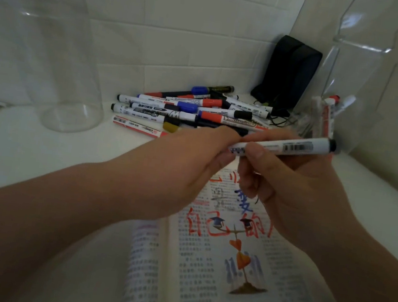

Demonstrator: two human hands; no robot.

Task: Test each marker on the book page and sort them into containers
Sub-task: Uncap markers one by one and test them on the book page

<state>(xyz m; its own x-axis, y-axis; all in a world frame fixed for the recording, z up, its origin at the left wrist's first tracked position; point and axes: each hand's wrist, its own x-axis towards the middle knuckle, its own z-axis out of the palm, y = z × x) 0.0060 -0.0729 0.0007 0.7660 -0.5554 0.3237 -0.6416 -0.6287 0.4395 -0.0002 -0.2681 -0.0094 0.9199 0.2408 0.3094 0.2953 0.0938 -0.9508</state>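
Both hands hold one white whiteboard marker [291,144] in the air just above the far edge of the open book [215,278]. The marker lies almost level, slightly raised at its right end, which is a black plug; a barcode label wraps the barrel near that end, and small dark print shows near the other. The left hand [191,165] has its fingers curled round the marker's left end and hides it, so whether a cap is on cannot be told. The right hand [288,192] pinches the barrel between thumb and curled fingers, touching the left hand.

The book's right page carries columns of small print, overwritten with large red characters, a blue scrawl and faint grey strokes, above a printed drawing of orange hearts on a stem.

Beyond the book lies a loose pile of markers [188,109], white barrels with black, blue and red caps, one with an olive end. Far left of the book stands a clear round glass jar [72,72]. Beyond the book's right corner stands an angular clear plastic container [341,68] with a few markers [327,116] upright in it, at least one red and white.

All of this sits on a white desk [29,155] in a corner of white tiled wall [171,22]. A black pouch-like thing [290,71] leans in that corner, behind the pile, with a thin dark cable beside it.
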